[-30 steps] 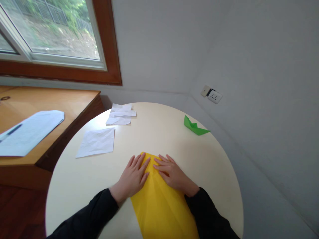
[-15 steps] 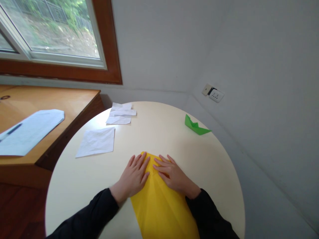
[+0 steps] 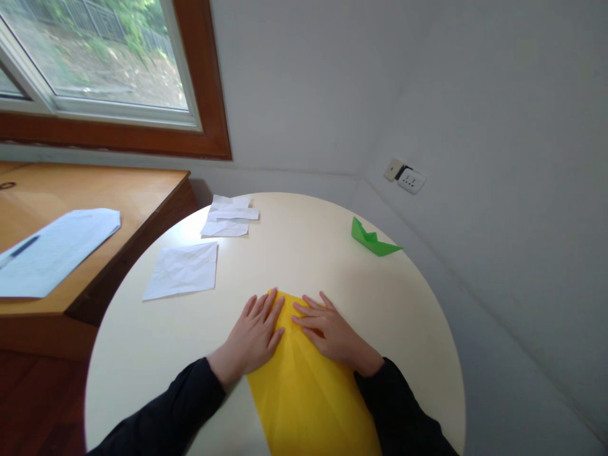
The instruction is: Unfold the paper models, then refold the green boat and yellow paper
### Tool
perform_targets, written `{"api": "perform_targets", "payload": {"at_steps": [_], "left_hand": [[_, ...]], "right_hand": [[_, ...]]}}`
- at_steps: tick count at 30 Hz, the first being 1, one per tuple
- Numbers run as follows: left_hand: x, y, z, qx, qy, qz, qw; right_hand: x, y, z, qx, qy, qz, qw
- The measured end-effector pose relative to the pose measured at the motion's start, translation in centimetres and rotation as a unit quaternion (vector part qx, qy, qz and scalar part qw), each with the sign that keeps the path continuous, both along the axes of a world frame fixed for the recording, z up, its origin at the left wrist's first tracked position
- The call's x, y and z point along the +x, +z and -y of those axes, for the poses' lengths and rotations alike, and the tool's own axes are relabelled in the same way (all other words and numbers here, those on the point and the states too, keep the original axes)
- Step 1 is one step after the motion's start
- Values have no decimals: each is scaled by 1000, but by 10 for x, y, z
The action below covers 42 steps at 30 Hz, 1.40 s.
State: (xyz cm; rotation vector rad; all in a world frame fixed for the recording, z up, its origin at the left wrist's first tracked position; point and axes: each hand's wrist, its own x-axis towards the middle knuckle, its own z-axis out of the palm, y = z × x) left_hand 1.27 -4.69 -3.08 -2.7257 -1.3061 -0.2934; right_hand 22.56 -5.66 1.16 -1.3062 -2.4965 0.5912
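A creased sheet of yellow paper (image 3: pixel 304 399) lies on the round white table (image 3: pixel 156 373), its near end cut off by the bottom of the view. On its far left edge my left hand (image 3: pixel 254 332) rests flat with fingers stretched out. Opposite, my right hand (image 3: pixel 327 329) lies on the far right edge, fingers spread. A narrow strip of yellow shows between the two sets of fingertips. Parts of both side edges are hidden under my hands and right sleeve.
Toward the table's far right edge stands a green paper boat (image 3: pixel 373 239). White paper pieces (image 3: pixel 228 215) and a creased white sheet (image 3: pixel 183 269) lie at the far left. A wooden desk (image 3: pixel 142 190) on the left bears papers (image 3: pixel 71 244) and a pen (image 3: pixel 21 248).
Both hands stay on the yellow paper almost unmoved; a right fingertip is slightly raised. The whole view has shifted a little.
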Motion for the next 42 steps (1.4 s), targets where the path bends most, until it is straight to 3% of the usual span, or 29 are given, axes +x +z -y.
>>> {"api": "perform_targets", "payload": {"at_steps": [11, 29, 42], "left_hand": [[1, 8, -2, -12, -4, -16, 1000], [0, 4, -1, 10, -21, 20, 1000], [1, 9, -3, -2, -63, -12, 998]], "right_hand": [[-1, 1, 2, 19, 5, -5, 1000], [-4, -4, 4, 53, 9, -12, 998], [-17, -9, 6, 88, -40, -13, 995]]}}
